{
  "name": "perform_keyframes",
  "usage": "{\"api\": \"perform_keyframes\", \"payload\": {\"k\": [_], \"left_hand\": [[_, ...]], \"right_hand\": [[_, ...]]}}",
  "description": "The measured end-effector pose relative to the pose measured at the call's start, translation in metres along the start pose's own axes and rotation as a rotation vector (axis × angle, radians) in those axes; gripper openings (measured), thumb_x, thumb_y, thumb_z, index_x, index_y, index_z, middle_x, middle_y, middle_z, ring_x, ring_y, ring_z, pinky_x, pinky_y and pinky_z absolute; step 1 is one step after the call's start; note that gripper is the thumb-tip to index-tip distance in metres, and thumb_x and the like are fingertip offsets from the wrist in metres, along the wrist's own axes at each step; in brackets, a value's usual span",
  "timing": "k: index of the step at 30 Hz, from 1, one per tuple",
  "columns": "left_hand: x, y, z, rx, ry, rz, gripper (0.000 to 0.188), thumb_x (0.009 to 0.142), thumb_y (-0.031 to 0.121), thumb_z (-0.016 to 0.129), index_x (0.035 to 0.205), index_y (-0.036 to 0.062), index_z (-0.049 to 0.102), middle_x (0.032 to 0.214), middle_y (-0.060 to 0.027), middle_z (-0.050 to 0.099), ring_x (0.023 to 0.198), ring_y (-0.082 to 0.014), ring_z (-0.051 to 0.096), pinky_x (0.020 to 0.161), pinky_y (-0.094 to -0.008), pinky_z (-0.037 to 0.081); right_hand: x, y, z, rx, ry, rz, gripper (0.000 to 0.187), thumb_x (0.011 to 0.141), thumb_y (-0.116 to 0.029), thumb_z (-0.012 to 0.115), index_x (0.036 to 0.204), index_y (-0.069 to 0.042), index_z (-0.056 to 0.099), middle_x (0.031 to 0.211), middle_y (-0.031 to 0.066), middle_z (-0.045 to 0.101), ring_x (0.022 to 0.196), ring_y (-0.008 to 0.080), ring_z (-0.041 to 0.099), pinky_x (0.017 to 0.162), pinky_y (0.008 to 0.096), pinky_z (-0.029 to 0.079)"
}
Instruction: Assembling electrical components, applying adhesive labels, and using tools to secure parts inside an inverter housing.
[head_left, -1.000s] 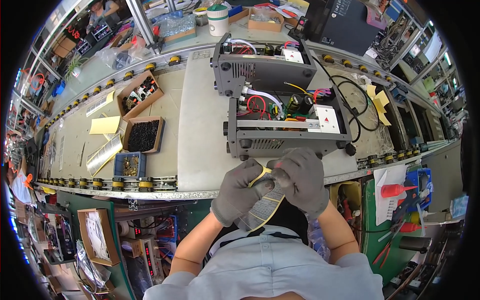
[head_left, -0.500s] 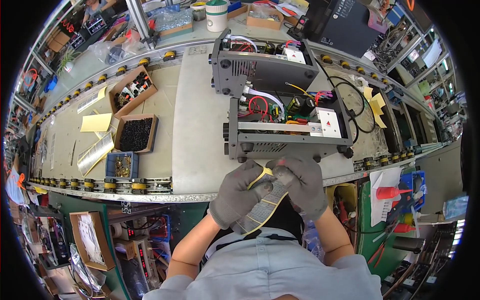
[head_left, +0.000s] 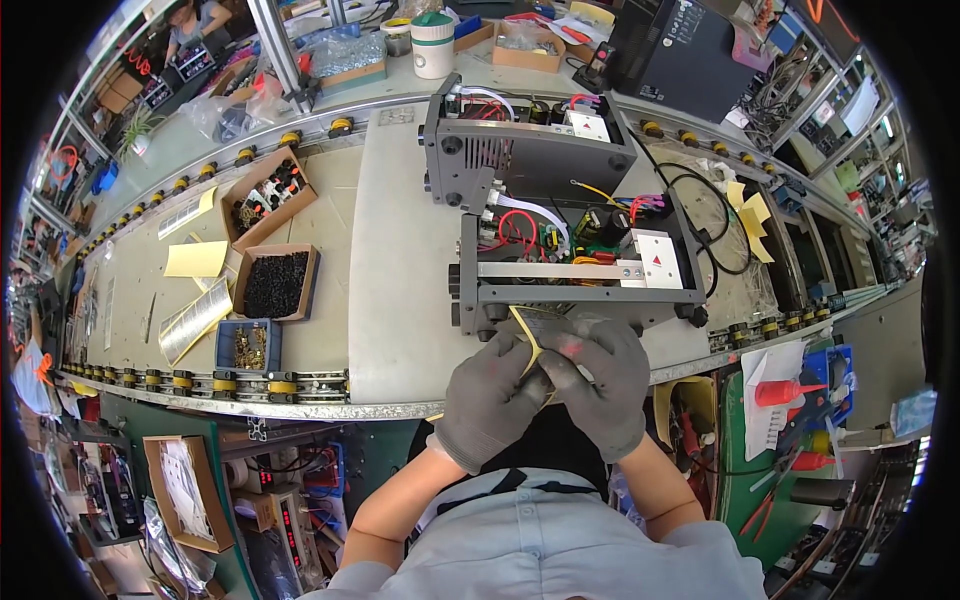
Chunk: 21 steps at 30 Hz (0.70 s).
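Observation:
Both my hands wear grey work gloves and meet just before the nearer grey metal device, close to the bench edge. My left hand is closed on a grey sticker sheet with yellow edges, most of which the gloves hide. Thumb and fingers of my right hand pinch the same sheet at its upper part; whether a sticker is lifted off it I cannot tell. The device lies open on top, showing red, white and yellow wires, a circuit board and a white plate with a red triangle.
Behind stands a second open device. To the left are a box of black parts, a blue bin of brass-coloured parts, a carton of mixed parts and yellow sheets. A black cable loops at right. Red-tipped bottles hang lower right.
Both hands have moved up and forward, closer to the device's front. The sticker sheet has tilted, so its printed face now shows much less between the gloves.

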<state>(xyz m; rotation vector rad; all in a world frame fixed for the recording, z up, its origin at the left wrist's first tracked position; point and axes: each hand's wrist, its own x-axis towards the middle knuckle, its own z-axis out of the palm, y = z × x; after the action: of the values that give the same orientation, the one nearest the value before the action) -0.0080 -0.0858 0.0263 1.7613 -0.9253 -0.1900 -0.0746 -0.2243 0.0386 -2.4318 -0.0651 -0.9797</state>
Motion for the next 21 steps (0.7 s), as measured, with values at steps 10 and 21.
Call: {"api": "perform_keyframes", "payload": {"k": [10, 21], "left_hand": [[-0.002, -0.006, 0.005, 0.058, -0.037, 0.054, 0.024, 0.077, 0.017, 0.064, 0.097, 0.0056, 0.058, 0.082, -0.0138, 0.054, 0.069, -0.0342, 0.056, 0.060, -0.0410, 0.045], [-0.016, -0.005, 0.003, 0.181, -0.245, 0.179, 0.055, 0.070, -0.001, 0.055, 0.120, 0.0197, 0.058, 0.085, -0.0147, 0.053, 0.064, -0.0303, 0.059, 0.054, -0.0385, 0.048]], "right_hand": [[-0.006, -0.003, -0.005, 0.704, 0.048, 0.863, 0.012, 0.085, -0.011, 0.057, 0.087, 0.000, 0.062, 0.081, 0.0037, 0.060, 0.077, 0.0121, 0.055, 0.070, 0.0272, 0.044], [-0.059, 0.064, -0.027, 0.930, 0.189, 0.774, 0.025, 0.092, -0.020, 0.047, 0.112, -0.005, 0.053, 0.109, 0.0057, 0.056, 0.102, 0.0152, 0.053, 0.094, 0.0305, 0.040]]}}
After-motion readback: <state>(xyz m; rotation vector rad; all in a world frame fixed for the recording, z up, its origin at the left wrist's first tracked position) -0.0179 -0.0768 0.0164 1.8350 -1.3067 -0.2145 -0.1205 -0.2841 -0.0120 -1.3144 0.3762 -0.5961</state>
